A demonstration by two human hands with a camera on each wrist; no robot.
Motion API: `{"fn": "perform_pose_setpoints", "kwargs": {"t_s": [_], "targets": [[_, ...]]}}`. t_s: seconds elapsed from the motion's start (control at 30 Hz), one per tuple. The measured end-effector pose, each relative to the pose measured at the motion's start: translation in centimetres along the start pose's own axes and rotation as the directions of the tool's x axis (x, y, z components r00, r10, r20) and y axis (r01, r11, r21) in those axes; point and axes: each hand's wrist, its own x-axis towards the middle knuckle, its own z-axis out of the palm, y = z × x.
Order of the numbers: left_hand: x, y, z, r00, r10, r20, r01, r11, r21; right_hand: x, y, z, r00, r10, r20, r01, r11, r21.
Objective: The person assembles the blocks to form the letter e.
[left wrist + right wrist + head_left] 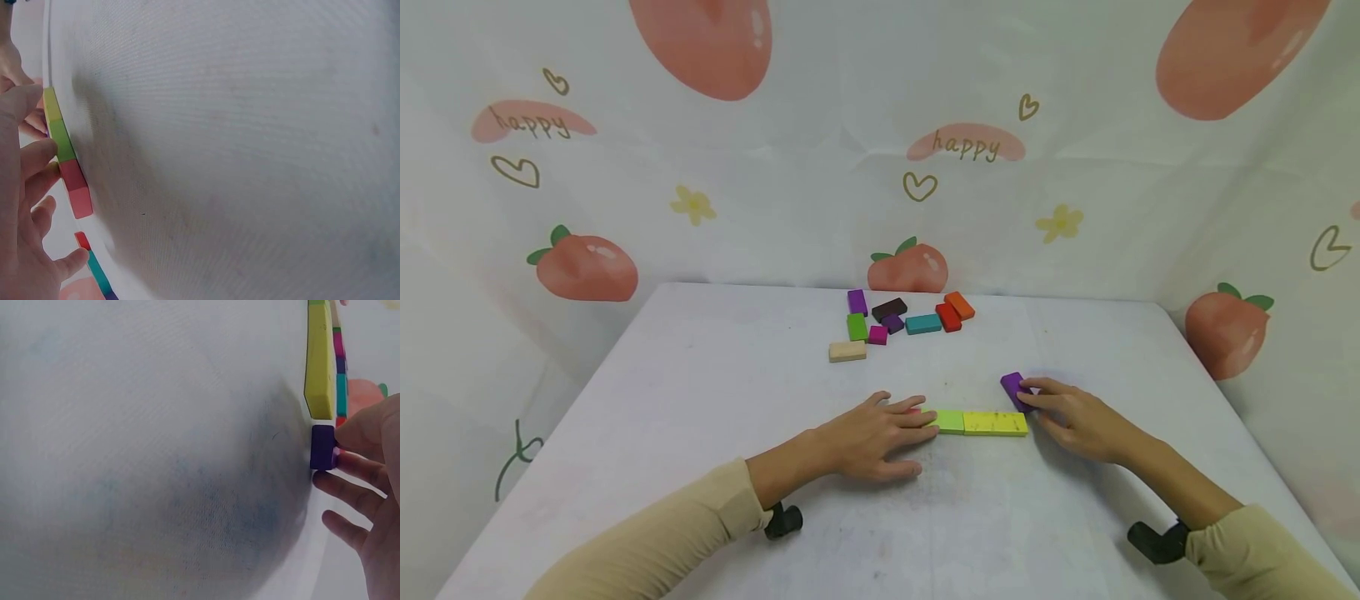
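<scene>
A row of end-to-end blocks lies on the table. It has a yellow block [995, 424] at the right, a light green block [951, 422] in the middle and red-pink blocks [77, 195] at the left. My left hand [880, 437] reaches over the left part of the row with its fingers spread, fingertips on the green and red-pink blocks. Just past the yellow end, my right hand [1078, 421] pinches a purple block [1015, 390] between thumb and fingers. The purple block lies slanted to the row, its near end close to the yellow block in the right wrist view.
Farther back on the table is a loose cluster: a teal block [923, 324], a red block [948, 317], an orange block [959, 305], a black block [889, 309], a green block [857, 327], a beige block [847, 352] and several purple or magenta ones. A printed cloth [805, 167] hangs behind.
</scene>
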Motion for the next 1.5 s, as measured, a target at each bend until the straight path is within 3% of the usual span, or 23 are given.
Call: {"fn": "perform_pose_setpoints", "kwargs": {"t_s": [1.13,1.5], "targets": [[0.0,0.1,-0.1,1.000,-0.005,0.006,0.005,1.000,0.008,-0.4,0.1,0.4,1.000,-0.006,-0.020,0.006,1.000,-0.015],[0.0,0.1,-0.1,1.000,-0.001,0.003,0.001,1.000,0.007,1.6,0.5,-1.0,0.999,0.003,-0.039,-0.003,1.000,0.006]]}}
